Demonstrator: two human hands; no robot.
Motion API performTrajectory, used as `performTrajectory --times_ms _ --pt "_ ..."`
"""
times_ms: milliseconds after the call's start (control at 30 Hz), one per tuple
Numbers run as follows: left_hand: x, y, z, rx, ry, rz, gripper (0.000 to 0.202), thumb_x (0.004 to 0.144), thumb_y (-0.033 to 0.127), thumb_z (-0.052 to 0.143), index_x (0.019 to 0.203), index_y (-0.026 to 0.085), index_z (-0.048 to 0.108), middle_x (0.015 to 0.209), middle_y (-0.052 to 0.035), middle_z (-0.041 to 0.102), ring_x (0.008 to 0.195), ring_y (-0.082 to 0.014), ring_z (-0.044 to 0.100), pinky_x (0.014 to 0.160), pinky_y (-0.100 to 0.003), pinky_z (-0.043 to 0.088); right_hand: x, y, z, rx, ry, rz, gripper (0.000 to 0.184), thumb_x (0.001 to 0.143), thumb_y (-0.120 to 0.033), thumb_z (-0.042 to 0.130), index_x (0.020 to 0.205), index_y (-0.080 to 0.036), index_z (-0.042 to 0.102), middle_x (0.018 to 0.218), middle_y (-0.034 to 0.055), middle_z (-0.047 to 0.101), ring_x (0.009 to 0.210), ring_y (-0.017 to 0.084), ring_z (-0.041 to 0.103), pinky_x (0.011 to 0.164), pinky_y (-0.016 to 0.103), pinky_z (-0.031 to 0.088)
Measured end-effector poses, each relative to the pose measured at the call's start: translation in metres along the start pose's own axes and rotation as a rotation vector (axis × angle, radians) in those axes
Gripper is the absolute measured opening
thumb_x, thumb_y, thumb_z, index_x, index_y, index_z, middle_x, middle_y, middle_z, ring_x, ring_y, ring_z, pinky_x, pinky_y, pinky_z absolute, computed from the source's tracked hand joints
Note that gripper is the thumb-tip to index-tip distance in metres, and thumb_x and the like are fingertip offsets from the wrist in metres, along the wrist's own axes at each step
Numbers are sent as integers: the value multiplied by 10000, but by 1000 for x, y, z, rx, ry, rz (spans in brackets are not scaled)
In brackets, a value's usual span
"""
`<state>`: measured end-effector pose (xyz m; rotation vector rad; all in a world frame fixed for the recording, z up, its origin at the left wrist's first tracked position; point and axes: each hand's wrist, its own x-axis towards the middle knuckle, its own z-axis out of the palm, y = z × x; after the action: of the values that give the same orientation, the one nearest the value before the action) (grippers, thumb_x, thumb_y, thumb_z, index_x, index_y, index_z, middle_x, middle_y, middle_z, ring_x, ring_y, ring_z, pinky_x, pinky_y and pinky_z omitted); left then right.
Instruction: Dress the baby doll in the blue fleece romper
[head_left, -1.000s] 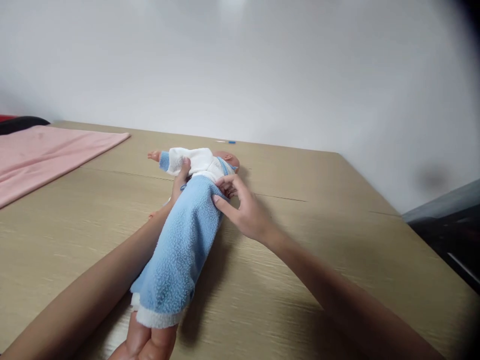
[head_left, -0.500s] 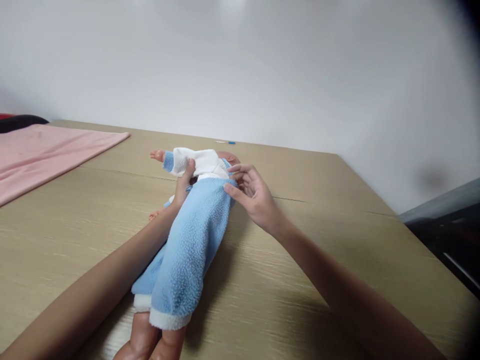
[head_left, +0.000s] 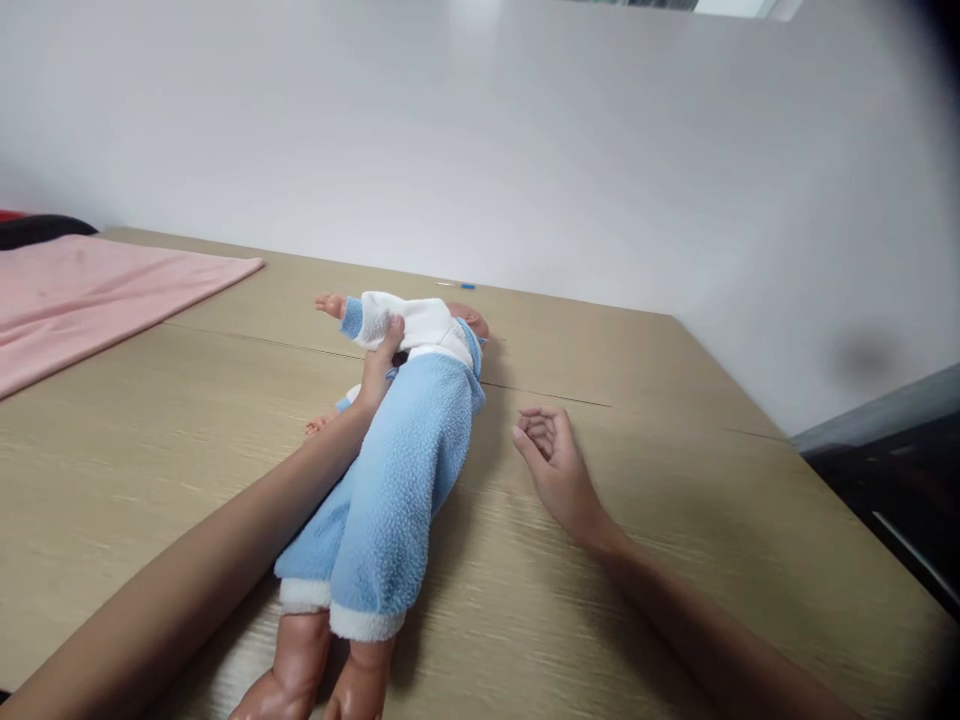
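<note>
Left hand: the forearm runs in from the near left corner, low over the table, and lies along the left flank of the doll. The wrist is nearly straight. The fingers curl up and over the doll's white top, the thumb lying on the fleece at the shoulder, so the hand is clasped on the doll's upper body.

Right hand: the forearm enters from the near right and slopes toward the middle of the table. The hand rests on its outer edge on the wood, palm turned left toward the doll, fingers loosely curled inward and holding nothing. Bare table lies between these fingertips and the doll's blue suit.

Doll: it lies lengthwise on the table, head away from the onlooker's side, bare legs pointing to the near edge, one small arm stretched out beyond the left fingers.

Change from half a second before: the right hand then touched the upper edge of the blue suit at the doll's chest; it has since let go and dropped back to the table, to the right of the doll. The left hand has kept its hold.

A pink cloth lies far to the left of the left hand.
</note>
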<state>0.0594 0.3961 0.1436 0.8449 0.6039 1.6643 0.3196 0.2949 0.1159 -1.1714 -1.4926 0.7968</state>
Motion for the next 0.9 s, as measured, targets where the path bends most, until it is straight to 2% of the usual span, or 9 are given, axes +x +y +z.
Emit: performTrajectory --times_ms 100,167,300,500,633,767,900 --pt "-2 -1 6 0 69 44 616 842 604 906 1326 247 771 1448 -40 766 1525 -314 597 1313 -468 476 -17 6 -18 -8 23 74 311 978 -442 720 1178 -253 576 1014 47 650 960 232 671 897 415 589" --pt "-4 -1 10 12 72 48 597 831 594 918 1294 241 784 1450 -39 765 1514 -325 606 1312 -474 476 -22 5 -22 -30 23 80 298 984 -444 712 1167 -247 585 1005 46 643 951 230 669 888 410 586" --pt "-10 -2 17 42 50 68 550 820 576 936 1234 246 789 1389 -46 791 1513 -353 601 1293 -501 486 -21 2 -19 -88 -4 51 287 985 -452 691 1153 -237 603 983 45 640 918 228 653 852 409 572" --pt "-21 -3 32 86 -20 103 590 817 585 936 1280 255 774 1371 -55 793 1536 -365 572 1312 -515 447 -17 2 -16 -105 -14 36 272 984 -460 686 1122 -236 616 965 50 662 911 235 668 842 416 573" --pt "-23 -4 34 115 3 116 599 830 569 929 1301 240 761 1400 -60 779 1529 -357 578 1333 -493 418 -18 1 -17 -94 -26 40 273 981 -458 681 1119 -231 619 974 52 655 914 235 664 848 414 560" --pt "-27 -4 35 271 -41 127 612 906 595 842 1362 205 722 1464 -105 745 1523 -335 587 1315 -469 422 -18 1 -16 -70 -31 60 275 979 -460 684 1122 -234 620 972 44 646 902 228 649 838 398 534" --pt "-36 -8 44 515 -125 157 504 974 598 729 1227 163 744 1330 -111 799 1418 -305 659 1242 -414 474 -17 2 -17 2 -21 76 286 975 -474 715 1115 -241 627 958 34 654 896 223 635 838 381 517"
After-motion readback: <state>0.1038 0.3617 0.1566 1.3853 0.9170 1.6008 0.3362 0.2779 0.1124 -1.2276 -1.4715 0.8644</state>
